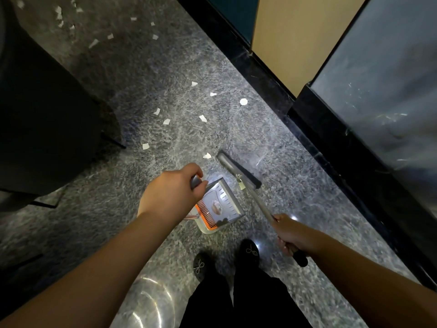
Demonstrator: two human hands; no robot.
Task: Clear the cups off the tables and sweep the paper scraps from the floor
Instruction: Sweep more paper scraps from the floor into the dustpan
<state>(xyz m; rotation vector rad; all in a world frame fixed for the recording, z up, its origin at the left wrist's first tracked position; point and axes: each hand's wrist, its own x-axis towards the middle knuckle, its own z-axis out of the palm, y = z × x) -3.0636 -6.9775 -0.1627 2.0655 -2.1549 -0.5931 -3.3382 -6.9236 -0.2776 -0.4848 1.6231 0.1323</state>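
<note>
Standing at the far left is a dark piece of furniture (45, 110) on thin legs, and the paper scraps (166, 121) lie scattered on the speckled stone floor (94, 209) beside it, some far up the aisle at the top left, more in a loose cluster nearer the middle, the closest one just beyond the broom. The left hand (175, 190) curls its fingers round the upright handle of the dustpan (220, 204), keeping the pan low with its mouth turned toward the scraps, likely so they can be pushed straight in. To its right the broom (238, 171) slants down with its head close to the pan's edge and the nearest scrap (207, 156). The right hand (289, 235) wraps tightly round the broom's stick near the black grip, low enough to steer short strokes. Along the far right run a black skirting and a glass panel (383, 86). No cups show.
</note>
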